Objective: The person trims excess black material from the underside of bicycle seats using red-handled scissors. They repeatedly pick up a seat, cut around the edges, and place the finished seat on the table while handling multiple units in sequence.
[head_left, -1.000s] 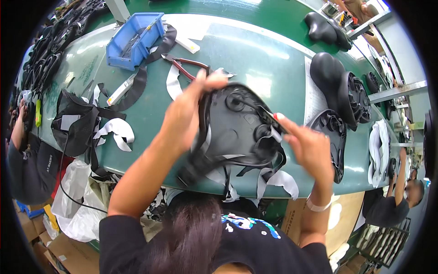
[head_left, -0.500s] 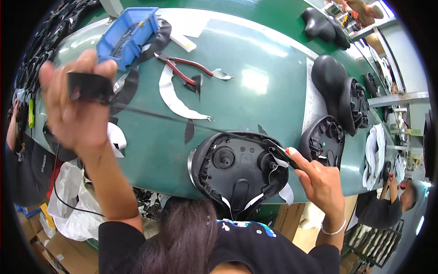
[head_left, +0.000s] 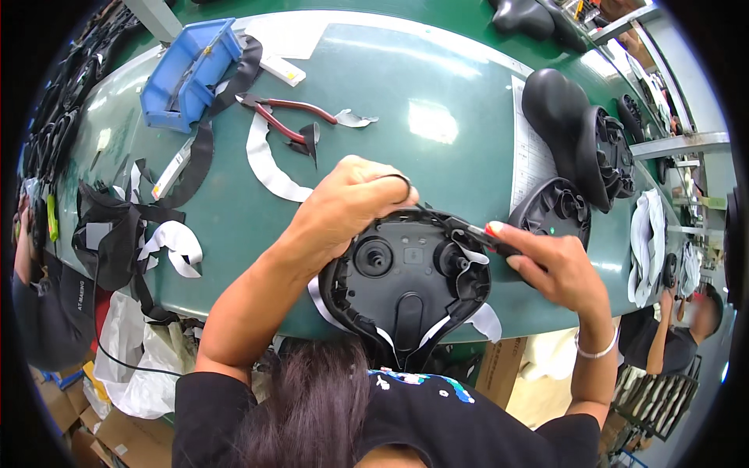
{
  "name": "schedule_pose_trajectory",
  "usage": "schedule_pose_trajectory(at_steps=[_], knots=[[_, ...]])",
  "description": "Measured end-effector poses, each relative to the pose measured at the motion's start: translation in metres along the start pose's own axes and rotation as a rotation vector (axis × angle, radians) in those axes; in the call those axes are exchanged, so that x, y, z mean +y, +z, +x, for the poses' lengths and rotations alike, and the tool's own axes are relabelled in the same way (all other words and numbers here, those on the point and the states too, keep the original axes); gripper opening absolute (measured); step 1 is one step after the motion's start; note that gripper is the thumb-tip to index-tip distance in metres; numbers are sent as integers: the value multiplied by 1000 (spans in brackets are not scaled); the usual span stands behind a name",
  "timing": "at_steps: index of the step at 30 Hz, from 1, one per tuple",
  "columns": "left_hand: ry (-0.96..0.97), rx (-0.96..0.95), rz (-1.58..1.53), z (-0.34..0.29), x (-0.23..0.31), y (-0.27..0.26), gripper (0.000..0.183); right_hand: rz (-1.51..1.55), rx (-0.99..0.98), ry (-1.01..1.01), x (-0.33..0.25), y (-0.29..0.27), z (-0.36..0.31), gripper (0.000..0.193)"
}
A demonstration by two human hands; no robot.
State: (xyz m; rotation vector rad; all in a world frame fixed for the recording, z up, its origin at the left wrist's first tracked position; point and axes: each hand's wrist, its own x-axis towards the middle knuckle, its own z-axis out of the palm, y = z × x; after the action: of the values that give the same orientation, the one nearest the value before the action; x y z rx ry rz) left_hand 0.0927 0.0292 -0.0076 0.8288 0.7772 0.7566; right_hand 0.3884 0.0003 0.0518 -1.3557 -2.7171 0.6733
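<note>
Partly over table edge (head_left: 554,327), saddle (head_left: 406,278).

**Lettering Around the Bench, Mostly Too Fine to Read**

Printed in one pale line: lettering (head_left: 80,302) on a dark garment (head_left: 53,316), left edge of frame. Set in fine rows: print on a white sheet (head_left: 531,156), right of centre, illegible. Stamped, apparently, with dark characters: a cardboard box (head_left: 497,373), lower right of centre.

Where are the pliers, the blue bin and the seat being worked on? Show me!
Pliers (head_left: 278,124): head view, on the lower red handle.
Blue bin (head_left: 164,118): head view, on its near wall.
Seat (head_left: 407,274): head view, on the flat middle of its underside.
</note>
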Motion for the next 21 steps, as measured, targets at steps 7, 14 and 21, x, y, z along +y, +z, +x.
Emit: schedule_pose_trajectory(at_steps=[7, 14, 21], knots=[[798, -216, -542, -11, 32, -26, 40, -96, 47, 253, -53, 17, -46, 56], [454, 27, 1480, -9, 29, 15, 43, -148, 70, 307, -74, 12, -31, 53], [45, 114, 86, 11, 13, 4, 13, -232, 145, 286, -87, 41, -45, 54]])
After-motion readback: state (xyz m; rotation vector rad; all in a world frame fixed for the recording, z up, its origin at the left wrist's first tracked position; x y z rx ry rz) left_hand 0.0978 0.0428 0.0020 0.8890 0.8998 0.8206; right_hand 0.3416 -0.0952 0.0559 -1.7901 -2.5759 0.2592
